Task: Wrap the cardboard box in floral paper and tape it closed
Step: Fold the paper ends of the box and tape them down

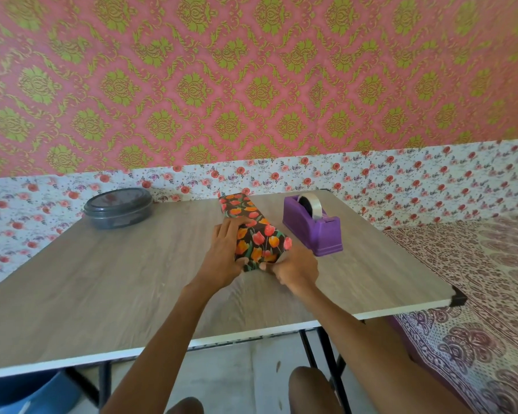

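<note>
Wood-grain laminate table [117, 279] carries a long box [257, 234] near its middle, lying on its side, angled away from the person and fully covered in dark tulip-print paper [253, 218]. The left hand [222, 255] lies flat against the box's left side, fingers straight and pressing over the top edge. The right hand [293, 270] is curled at the near end, thumb and fingers pinching the folded paper there. Just right of the box stands a purple plastic tape dispenser [314, 231] with a clear roll. A round grey lidded container [117, 207] sits at the far left corner, well apart.
</note>
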Tool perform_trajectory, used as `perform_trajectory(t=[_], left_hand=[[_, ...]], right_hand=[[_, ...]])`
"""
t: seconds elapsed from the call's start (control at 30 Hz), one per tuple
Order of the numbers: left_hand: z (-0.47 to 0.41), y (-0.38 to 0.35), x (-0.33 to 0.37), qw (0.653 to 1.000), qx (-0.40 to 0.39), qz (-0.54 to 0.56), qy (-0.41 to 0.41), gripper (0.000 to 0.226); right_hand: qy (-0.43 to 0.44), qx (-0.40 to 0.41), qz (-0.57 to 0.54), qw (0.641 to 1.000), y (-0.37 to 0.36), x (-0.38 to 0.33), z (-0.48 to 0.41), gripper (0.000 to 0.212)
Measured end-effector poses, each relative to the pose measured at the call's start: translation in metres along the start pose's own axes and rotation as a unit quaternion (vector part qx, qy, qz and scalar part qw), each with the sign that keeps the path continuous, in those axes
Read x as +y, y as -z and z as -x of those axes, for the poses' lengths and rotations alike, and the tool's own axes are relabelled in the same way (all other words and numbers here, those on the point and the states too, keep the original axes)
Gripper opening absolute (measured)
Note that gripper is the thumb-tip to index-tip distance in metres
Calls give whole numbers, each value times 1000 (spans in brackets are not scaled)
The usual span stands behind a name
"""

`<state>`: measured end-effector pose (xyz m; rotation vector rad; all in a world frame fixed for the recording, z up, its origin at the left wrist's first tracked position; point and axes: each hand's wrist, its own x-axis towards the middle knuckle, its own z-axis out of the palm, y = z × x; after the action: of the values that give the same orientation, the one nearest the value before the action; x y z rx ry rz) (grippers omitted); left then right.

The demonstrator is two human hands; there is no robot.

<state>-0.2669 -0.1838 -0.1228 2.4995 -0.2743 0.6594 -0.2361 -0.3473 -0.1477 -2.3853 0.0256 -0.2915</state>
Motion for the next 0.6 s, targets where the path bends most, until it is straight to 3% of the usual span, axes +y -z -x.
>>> perform_trajectory(t=[0.1,0.17,0.33,0.43,0.6], left_hand=[[3,2,-7,999,31,24,35,82],[6,4,-15,994,73,50,64,86],[15,11,-20,973,140,121,140,93],[15,16,-28,953,170,177,178,95],[16,21,-33,900,191,330,209,92]], right_hand=[[-42,-25,-42,998,3,4,-5,54],[-1,-31,-65,997,1,6,-9,62],[113,-23,-131,985,-12,-9,-19,26],[147,-29,-230,962,-8,-26,-20,20],[204,-55,-332,919,-9,-47,-12,56]])
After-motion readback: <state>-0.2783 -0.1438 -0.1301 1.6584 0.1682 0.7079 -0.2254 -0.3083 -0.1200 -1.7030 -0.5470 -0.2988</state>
